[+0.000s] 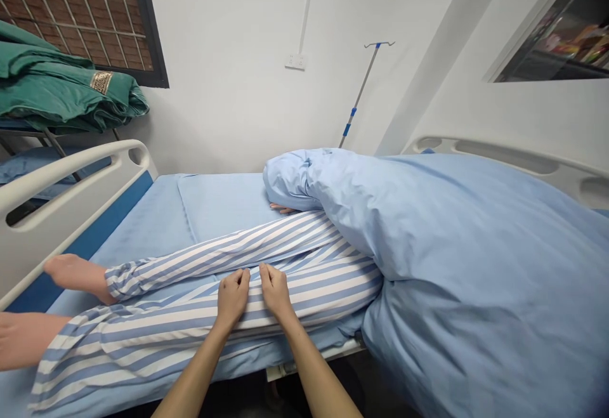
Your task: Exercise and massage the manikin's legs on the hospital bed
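A figure in blue-and-white striped trousers (285, 278) lies on a hospital bed (157, 215), its upper body under a light blue duvet (451, 234). My left hand (232, 297) and my right hand (275, 290) rest side by side on the near trouser leg, around the knee. The fingers of both hands are curled and pressed into the striped cloth. Bare feet (76, 273) stick out at the left by the footboard (71, 189). Part of a hand shows under the duvet's edge (283, 209).
The white and blue footboard bounds the bed on the left, a white side rail (514, 158) on the far right. An IV pole (361, 91) leans on the white wall. Folded green cloth (61, 85) lies on a rack at upper left.
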